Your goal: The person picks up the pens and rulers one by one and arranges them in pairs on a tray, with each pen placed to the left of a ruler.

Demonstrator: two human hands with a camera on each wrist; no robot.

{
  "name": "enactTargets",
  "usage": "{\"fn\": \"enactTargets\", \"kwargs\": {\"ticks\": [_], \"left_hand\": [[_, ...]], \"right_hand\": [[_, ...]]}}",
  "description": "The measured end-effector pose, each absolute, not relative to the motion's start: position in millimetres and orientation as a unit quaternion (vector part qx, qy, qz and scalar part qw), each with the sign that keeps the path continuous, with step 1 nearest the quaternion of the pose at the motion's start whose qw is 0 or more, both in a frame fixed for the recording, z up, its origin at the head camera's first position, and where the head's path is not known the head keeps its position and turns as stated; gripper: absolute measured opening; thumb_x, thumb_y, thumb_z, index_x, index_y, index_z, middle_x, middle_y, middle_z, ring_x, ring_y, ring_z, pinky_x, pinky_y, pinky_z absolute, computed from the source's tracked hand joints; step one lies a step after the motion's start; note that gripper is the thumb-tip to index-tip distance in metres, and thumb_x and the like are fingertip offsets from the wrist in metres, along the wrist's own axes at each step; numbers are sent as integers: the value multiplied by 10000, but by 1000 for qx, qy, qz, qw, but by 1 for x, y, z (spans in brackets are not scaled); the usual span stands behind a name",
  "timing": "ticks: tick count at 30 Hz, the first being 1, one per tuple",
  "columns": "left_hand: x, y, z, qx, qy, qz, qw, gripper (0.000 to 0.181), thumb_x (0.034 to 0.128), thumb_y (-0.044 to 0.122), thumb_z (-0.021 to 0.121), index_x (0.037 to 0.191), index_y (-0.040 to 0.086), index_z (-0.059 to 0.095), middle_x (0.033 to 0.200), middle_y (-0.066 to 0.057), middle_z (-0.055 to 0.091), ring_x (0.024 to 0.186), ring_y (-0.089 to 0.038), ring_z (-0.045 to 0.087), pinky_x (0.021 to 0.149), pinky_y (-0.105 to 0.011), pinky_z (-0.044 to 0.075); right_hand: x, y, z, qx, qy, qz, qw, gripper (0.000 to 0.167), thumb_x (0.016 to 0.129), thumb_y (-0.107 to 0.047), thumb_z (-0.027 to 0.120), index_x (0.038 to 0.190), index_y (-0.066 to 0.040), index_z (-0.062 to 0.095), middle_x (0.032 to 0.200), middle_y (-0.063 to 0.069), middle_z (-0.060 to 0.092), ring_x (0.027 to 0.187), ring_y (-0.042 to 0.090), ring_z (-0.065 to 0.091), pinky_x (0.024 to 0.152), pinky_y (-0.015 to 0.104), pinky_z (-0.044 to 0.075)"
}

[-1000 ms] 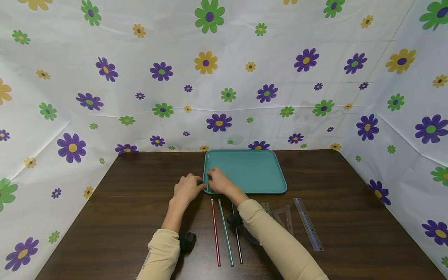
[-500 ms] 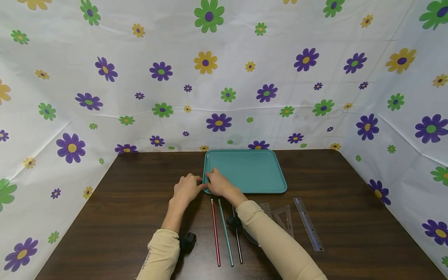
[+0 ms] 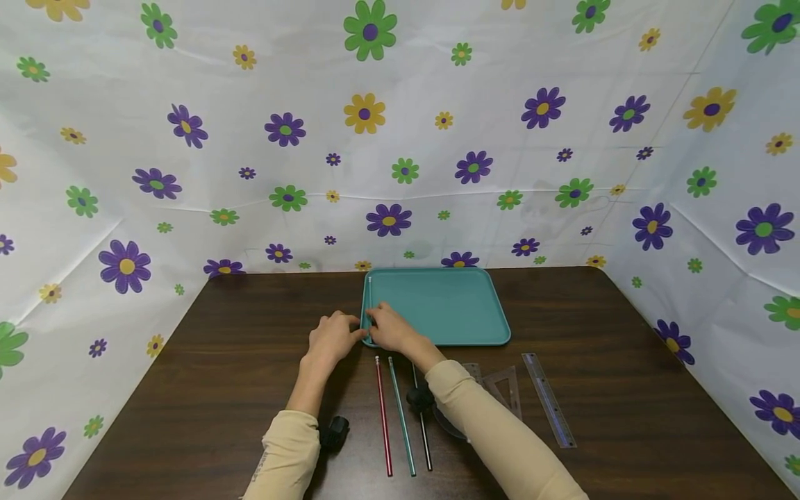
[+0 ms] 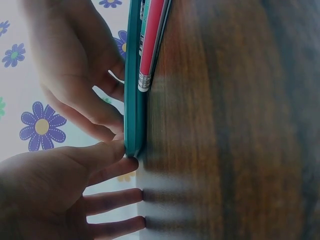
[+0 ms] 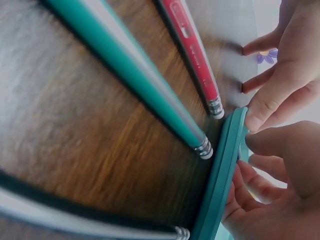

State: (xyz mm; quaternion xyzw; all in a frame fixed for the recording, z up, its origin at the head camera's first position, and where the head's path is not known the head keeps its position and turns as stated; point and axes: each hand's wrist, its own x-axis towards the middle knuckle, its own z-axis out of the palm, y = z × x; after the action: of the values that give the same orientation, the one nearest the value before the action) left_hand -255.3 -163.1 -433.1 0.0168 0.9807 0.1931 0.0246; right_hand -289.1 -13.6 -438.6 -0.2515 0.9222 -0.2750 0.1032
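A teal tray [image 3: 444, 305] lies at the back of the table, with a slim pencil [image 3: 369, 295] along its left side. My left hand [image 3: 331, 340] is at the near left corner; in the left wrist view its thumb and index finger [image 4: 112, 172] pinch the tray's rim, other fingers stretched toward the table. Over that side of the tray, my right hand [image 3: 394, 330] has curled fingers at the pencil and seems to pinch it; the contact is mostly hidden. Before the tray lie a red pencil [image 3: 384, 417], a green pencil [image 3: 402, 417] and a dark pencil [image 3: 425, 437].
Right of the pencils are a clear set square [image 3: 514, 392], a ruler [image 3: 550, 401] and a round clear piece [image 3: 446, 423], partly under my right forearm. A flowered cloth [image 3: 300, 153] hangs behind the brown table [image 3: 250, 347].
The right hand's fingers have shifted slightly left and down along the pencil in the tray. My left hand keeps its place at the corner, and the view has drifted a little.
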Motion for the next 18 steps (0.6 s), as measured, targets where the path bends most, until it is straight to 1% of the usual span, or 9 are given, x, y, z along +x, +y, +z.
{"fn": "enactTargets", "kwargs": {"ticks": [4,6,9,15,18], "left_hand": [[-256,-163,-434,18,981,194,23,437,946,403,659,1292,137,678,1351,-167,588,1195,-427,528,876,-609,505],[-256,-163,-435,19,980,195,22,435,944,400,663,1289,135,680,1345,-168,590,1188,-424,531,876,-611,503],[-256,-164,-435,20,980,195,20,436,943,397,666,1289,132,679,1343,-171,589,1184,-425,534,880,-616,501],[-255,-164,-435,21,980,195,20,437,944,397,664,1291,134,676,1347,-175,583,1192,-429,529,887,-623,496],[-255,-163,-435,22,980,197,22,436,945,397,663,1294,134,675,1354,-177,578,1196,-432,526,889,-625,494]], "right_hand": [[-289,-9,-437,-248,919,-291,95,464,996,-97,542,1443,11,481,1194,180,527,918,215,523,754,350,452],[-289,-7,-436,-248,918,-295,92,463,994,-107,553,1437,10,491,1186,178,535,934,223,536,776,368,468],[-289,-5,-434,-249,918,-297,89,461,995,-117,557,1435,7,496,1201,182,545,966,242,563,805,389,488],[-287,-4,-432,-249,919,-295,86,448,997,-119,553,1426,0,509,1266,195,549,1091,293,595,887,424,515],[-286,-3,-432,-250,917,-298,85,442,992,-112,556,1417,3,518,1261,195,553,1095,296,594,888,429,515]]}}
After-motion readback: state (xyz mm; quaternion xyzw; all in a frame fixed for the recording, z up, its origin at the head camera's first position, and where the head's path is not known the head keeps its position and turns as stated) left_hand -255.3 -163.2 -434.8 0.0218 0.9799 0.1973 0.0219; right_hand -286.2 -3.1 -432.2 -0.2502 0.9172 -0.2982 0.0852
